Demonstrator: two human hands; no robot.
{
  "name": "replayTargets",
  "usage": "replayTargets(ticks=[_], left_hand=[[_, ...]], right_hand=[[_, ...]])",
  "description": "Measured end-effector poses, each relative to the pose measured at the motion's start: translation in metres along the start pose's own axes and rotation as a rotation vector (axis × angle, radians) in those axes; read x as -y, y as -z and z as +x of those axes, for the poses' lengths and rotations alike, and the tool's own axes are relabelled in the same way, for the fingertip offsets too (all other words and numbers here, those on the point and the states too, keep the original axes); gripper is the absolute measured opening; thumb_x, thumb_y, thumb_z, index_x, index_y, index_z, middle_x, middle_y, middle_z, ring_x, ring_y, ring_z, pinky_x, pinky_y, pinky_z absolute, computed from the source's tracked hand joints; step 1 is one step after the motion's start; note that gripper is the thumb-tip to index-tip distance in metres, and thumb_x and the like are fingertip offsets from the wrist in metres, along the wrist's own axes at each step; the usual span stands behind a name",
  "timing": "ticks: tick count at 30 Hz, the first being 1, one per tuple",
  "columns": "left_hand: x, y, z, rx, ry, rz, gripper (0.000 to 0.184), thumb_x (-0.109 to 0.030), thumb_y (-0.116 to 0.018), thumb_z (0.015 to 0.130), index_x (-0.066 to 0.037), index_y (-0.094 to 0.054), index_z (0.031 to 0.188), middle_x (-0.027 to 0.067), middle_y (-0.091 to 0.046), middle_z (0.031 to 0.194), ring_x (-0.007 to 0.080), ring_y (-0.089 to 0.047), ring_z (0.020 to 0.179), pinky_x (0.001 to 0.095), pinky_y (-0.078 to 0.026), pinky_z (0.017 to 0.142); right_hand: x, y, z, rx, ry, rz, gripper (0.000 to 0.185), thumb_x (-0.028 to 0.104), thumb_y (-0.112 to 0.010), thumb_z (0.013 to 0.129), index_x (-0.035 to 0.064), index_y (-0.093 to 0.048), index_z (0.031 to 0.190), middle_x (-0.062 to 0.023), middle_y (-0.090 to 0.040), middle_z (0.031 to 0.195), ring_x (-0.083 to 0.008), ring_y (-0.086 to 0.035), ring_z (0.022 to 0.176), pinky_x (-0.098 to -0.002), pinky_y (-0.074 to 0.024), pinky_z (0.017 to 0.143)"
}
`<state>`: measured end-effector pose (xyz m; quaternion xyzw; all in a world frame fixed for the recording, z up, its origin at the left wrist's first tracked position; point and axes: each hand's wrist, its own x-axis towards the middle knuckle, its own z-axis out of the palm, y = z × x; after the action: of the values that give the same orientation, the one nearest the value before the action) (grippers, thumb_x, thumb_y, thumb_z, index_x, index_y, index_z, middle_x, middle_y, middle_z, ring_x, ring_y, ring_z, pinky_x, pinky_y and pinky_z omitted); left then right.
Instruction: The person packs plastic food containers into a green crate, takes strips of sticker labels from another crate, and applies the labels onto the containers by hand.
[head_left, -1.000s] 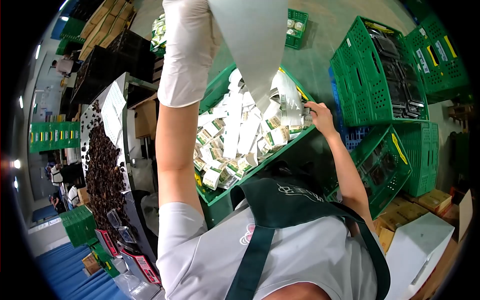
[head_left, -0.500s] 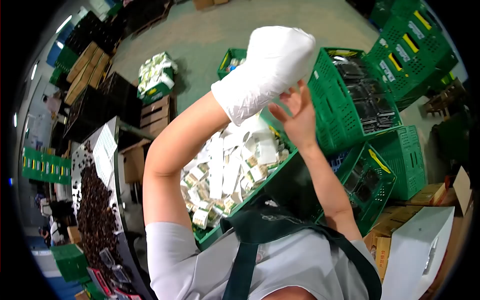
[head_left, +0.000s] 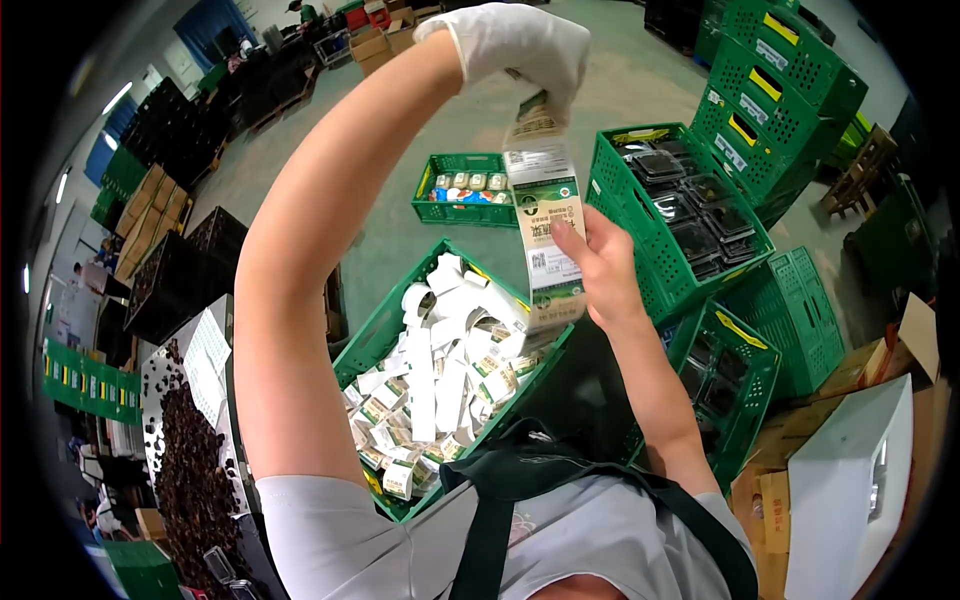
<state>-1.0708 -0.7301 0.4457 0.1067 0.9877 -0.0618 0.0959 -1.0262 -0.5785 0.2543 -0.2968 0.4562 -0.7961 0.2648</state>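
A strip of printed green-and-white labels (head_left: 552,205) hangs lengthwise in front of me. Its top end runs into my left hand (head_left: 525,45), which wears a white glove and is closed around it; the fingertips are partly hidden. Lower down, my bare right hand (head_left: 608,268) pinches the strip's right edge, thumb on the printed face. The strip's lower end hangs over a green crate (head_left: 385,328). Inside that crate lies a heap of label strips (head_left: 450,375), some showing white backs and others their printed side.
A smaller green crate (head_left: 425,207) with packaged items stands on the floor ahead. To the right are a crate of black plastic trays (head_left: 690,200) and stacked green crates (head_left: 770,90). A table with dark brown pieces (head_left: 195,450) is at left, cardboard boxes (head_left: 775,510) at lower right.
The label strip now shows stretched between my hands. My left hand has moved up and slightly left; my right hand has gone from open fingers to gripping the strip, lower down.
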Motion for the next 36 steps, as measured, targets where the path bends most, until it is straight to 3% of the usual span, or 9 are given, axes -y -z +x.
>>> replayTargets(ticks=[5, 6, 8, 9, 14, 16, 23, 32, 36], left_hand=[[0.031, -0.017, -0.003, -0.260, -0.006, -0.242, 0.019, -0.017, -0.070, 0.065, -0.001, -0.067, 0.075, 0.0054, -0.061, 0.061, 0.0135, -0.054, 0.052, 0.0298, -0.043, 0.049], [0.043, -0.021, -0.004, -0.255, -0.024, -0.235, 0.019, -0.017, -0.070, 0.065, -0.001, -0.067, 0.075, 0.0054, -0.061, 0.061, 0.0135, -0.054, 0.052, 0.0298, -0.043, 0.049], [0.072, -0.031, -0.003, -0.441, 0.023, -0.209, 0.020, -0.017, -0.068, 0.069, 0.001, -0.066, 0.076, 0.0074, -0.061, 0.064, 0.0151, -0.054, 0.055, 0.0292, -0.046, 0.053], [0.078, -0.033, -0.010, -0.468, 0.097, -0.225, 0.018, -0.017, -0.067, 0.071, 0.001, -0.066, 0.077, 0.0065, -0.062, 0.066, 0.0138, -0.054, 0.058, 0.0281, -0.046, 0.057], [0.124, -0.059, -0.029, -0.597, 0.191, -0.381, 0.020, -0.019, -0.068, 0.072, 0.000, -0.066, 0.077, 0.0065, -0.062, 0.066, 0.0134, -0.056, 0.062, 0.0281, -0.045, 0.062], [0.136, -0.068, -0.033, -0.631, 0.258, -0.344, 0.019, -0.018, -0.068, 0.073, 0.000, -0.066, 0.078, 0.0056, -0.062, 0.067, 0.0124, -0.056, 0.062, 0.0276, -0.045, 0.062], [0.161, -0.090, -0.034, -0.639, 0.393, -0.500, 0.020, -0.018, -0.068, 0.075, 0.001, -0.066, 0.079, 0.0031, -0.061, 0.067, 0.0093, -0.053, 0.061, 0.0253, -0.045, 0.059], [0.160, -0.104, -0.009, -0.609, 0.312, -0.611, 0.020, -0.014, -0.069, 0.075, 0.005, -0.064, 0.080, 0.0029, -0.059, 0.065, 0.0085, -0.052, 0.060, 0.0246, -0.043, 0.056], [0.153, -0.112, 0.006, -0.539, 0.243, -0.277, 0.024, -0.018, -0.069, 0.072, 0.004, -0.063, 0.079, 0.0110, -0.058, 0.063, 0.0114, -0.053, 0.057, 0.0277, -0.043, 0.055]], right_hand=[[0.037, 0.023, -0.034, 0.111, -0.164, 0.037, 0.036, 0.005, -0.061, 0.079, -0.0051, -0.050, 0.112, -0.0089, -0.061, 0.098, -0.0123, -0.060, 0.082, -0.0265, -0.0517, 0.067], [0.041, 0.030, -0.040, 0.128, -0.193, 0.048, 0.033, 0.003, -0.065, 0.077, -0.0048, -0.054, 0.107, -0.0076, -0.062, 0.098, -0.0102, -0.058, 0.084, -0.0251, -0.0473, 0.074], [0.038, 0.054, -0.052, 0.109, -0.147, -0.158, 0.043, -0.001, -0.067, 0.070, -0.0060, -0.052, 0.110, -0.0086, -0.061, 0.101, -0.0121, -0.059, 0.085, -0.0256, -0.0476, 0.077], [0.038, 0.073, -0.059, 0.086, -0.252, -0.188, 0.044, -0.003, -0.068, 0.067, -0.0062, -0.054, 0.109, -0.0080, -0.061, 0.101, -0.0120, -0.058, 0.087, -0.0249, -0.0451, 0.080], [0.055, 0.158, -0.096, 0.030, -0.339, -0.658, 0.028, 0.005, -0.073, 0.065, -0.0044, -0.063, 0.090, -0.0041, -0.064, 0.080, -0.0066, -0.056, 0.072, -0.0219, -0.0450, 0.065], [0.072, 0.180, -0.112, -0.044, -0.430, -0.638, 0.025, 0.007, -0.075, 0.064, -0.0032, -0.063, 0.083, -0.0017, -0.062, 0.074, -0.0054, -0.054, 0.068, -0.0215, -0.0429, 0.060], [0.108, 0.229, -0.150, -0.129, -0.439, -0.793, 0.022, 0.006, -0.076, 0.062, -0.0036, -0.063, 0.077, -0.0010, -0.060, 0.067, -0.0051, -0.051, 0.059, -0.0207, -0.0399, 0.053], [0.137, 0.233, -0.164, -0.203, -0.265, -0.910, 0.018, 0.010, -0.076, 0.065, -0.0010, -0.062, 0.071, -0.0032, -0.059, 0.062, -0.0071, -0.052, 0.057, -0.0232, -0.0398, 0.052], [0.143, 0.247, -0.167, -0.342, -0.125, -0.877, 0.015, 0.010, -0.073, 0.070, -0.0004, -0.062, 0.073, -0.0023, -0.060, 0.064, -0.0064, -0.052, 0.058, -0.0219, -0.0399, 0.052]])
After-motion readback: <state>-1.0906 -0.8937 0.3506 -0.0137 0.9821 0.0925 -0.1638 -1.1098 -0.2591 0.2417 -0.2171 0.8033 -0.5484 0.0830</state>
